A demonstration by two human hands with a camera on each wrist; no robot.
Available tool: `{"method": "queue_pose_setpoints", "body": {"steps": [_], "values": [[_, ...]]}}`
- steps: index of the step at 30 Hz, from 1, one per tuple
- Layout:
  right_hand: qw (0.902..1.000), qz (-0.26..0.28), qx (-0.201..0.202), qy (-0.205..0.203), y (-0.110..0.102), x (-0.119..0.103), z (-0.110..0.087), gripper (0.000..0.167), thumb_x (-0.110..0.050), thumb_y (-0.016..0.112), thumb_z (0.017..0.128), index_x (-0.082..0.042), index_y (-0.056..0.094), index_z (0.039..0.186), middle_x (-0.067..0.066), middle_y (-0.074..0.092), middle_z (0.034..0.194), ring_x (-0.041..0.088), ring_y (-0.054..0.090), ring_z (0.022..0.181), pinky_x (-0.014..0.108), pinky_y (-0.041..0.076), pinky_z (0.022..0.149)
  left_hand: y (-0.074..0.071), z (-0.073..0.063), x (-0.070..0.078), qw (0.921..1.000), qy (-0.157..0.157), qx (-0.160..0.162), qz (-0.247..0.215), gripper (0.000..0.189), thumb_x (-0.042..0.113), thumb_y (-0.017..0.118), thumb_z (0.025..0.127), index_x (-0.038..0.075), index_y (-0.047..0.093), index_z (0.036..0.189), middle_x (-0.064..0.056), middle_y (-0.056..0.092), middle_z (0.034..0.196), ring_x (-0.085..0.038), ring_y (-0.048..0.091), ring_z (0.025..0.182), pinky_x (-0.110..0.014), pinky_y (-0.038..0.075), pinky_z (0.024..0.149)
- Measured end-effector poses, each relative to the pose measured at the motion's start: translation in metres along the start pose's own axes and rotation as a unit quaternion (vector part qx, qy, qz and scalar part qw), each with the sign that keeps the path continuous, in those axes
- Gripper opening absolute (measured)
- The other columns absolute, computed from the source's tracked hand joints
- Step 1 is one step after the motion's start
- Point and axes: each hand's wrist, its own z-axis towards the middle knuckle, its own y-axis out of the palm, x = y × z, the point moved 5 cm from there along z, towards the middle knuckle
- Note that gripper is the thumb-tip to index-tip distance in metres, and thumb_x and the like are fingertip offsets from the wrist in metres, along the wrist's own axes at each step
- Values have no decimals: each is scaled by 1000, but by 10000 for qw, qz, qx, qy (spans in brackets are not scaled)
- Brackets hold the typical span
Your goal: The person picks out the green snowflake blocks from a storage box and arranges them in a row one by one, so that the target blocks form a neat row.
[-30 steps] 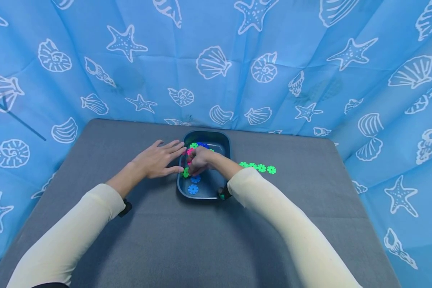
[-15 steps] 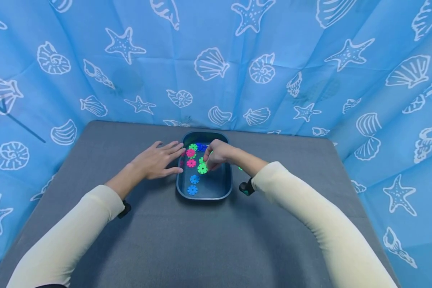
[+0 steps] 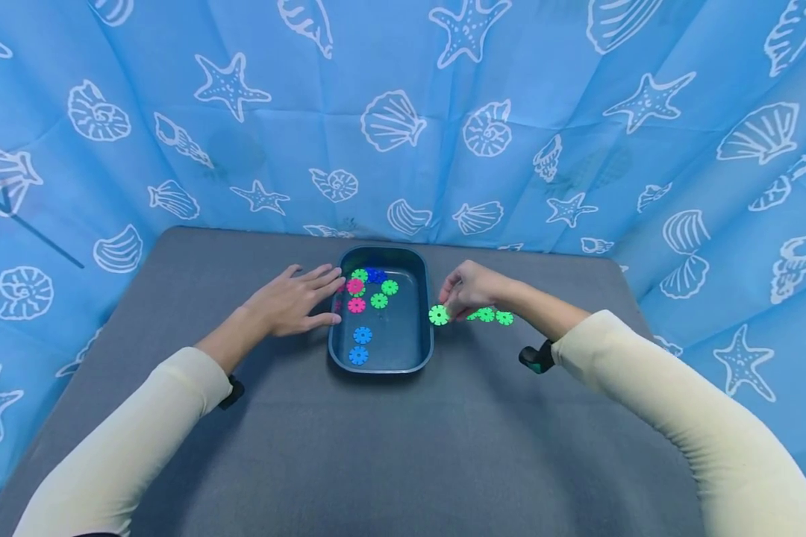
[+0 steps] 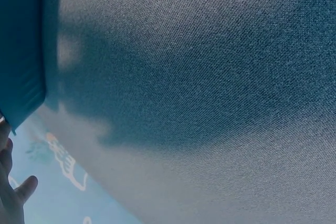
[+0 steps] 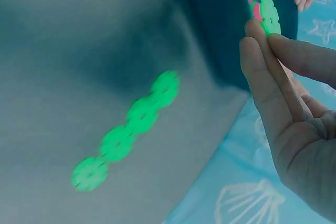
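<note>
My right hand (image 3: 473, 291) pinches a green notched disc (image 3: 439, 315) between thumb and fingers, just over the right rim of the dark blue tray (image 3: 396, 371). In the right wrist view the same green disc (image 5: 270, 17) stands on edge at the fingertips. Under and beyond that hand, a row of several joined green discs (image 5: 116, 144) lies on the table. My left hand (image 3: 295, 298) lies with fingers spread and straight, its tips at the tray's left rim. Inside the tray are loose discs: pink (image 3: 357, 305), green (image 3: 379, 300), light blue (image 3: 359, 355) and dark blue (image 3: 377, 276).
A grey cloth (image 3: 389, 447) covers the table, whose far edge meets a blue curtain (image 3: 275, 142) with white shell and starfish prints. In the left wrist view the tray's outer wall (image 4: 20, 51) rises at the left.
My right hand has drawn a green disc from the tray's left side, lifted it and carried it rightward over the right rim. The left hand has stayed put.
</note>
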Motion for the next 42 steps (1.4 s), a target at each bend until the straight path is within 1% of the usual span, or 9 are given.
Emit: {"method": "queue_pose_setpoints", "body": {"steps": [4,10,16,21,25,30,34,38,42], "values": [[9999,110,60,-40,-14,23,-12,16,6,64,90,10,64,105,18,73,90,29,72,85,36,60,73,1,1,0,10000,-7,-2,-30,80,63,47,97,12,30,158,-10,25,163,-30,19,151,-64,18,115],[9990,358,240,-65,-31,53,-28,19,6,63,91,14,65,108,19,73,91,19,72,78,35,60,74,1,0,-1,10000,11,-6,5,81,65,44,97,12,30,158,-10,24,163,-30,19,151,-64,18,115],[9972,575,467,101,-43,81,-37,23,5,64,91,14,65,112,20,74,94,25,73,84,37,60,75,1,0,-1,10000,9,-17,-14,81,64,45,97,13,28,158,-10,24,163,-30,19,151,-64,18,115],[9936,904,602,312,-49,103,-43,28,3,65,92,15,62,116,18,73,94,23,72,83,37,59,78,1,0,-1,10000,4,-11,21,81,64,45,98,13,28,158,-10,24,163,-30,19,151,-64,19,115],[9895,1138,786,421,-53,119,-46,31,2,64,92,17,59,118,18,73,93,23,73,84,39,59,80,1,0,0,10000,12,7,48,81,65,44,98,12,30,158,-10,25,163,-30,20,151,-64,19,115],[9847,1248,1095,523,-61,141,-47,33,0,65,93,18,56,120,15,73,91,23,73,86,42,58,85,0,1,0,10000,7,14,48,80,63,45,98,11,30,157,-10,25,163,-31,20,150,-64,19,115],[9805,1380,1270,592,-66,157,-45,34,1,65,93,19,54,121,14,72,91,21,73,86,41,57,85,0,0,1,10000,-13,-8,92,81,64,44,98,12,29,158,-10,24,163,-30,20,151,-64,19,115],[9774,1484,1313,736,-65,171,-41,33,2,64,94,18,54,120,13,72,91,18,73,84,38,58,84,0,0,1,9999,-5,4,171,81,65,42,98,12,29,158,-10,25,163,-30,20,151,-64,21,114],[9754,1590,1302,805,-61,180,-36,31,3,63,94,18,54,120,12,71,89,15,73,81,35,59,80,0,0,1,9999,-4,20,115,80,63,44,98,11,30,157,-10,25,163,-30,20,151,-64,21,114]]}}
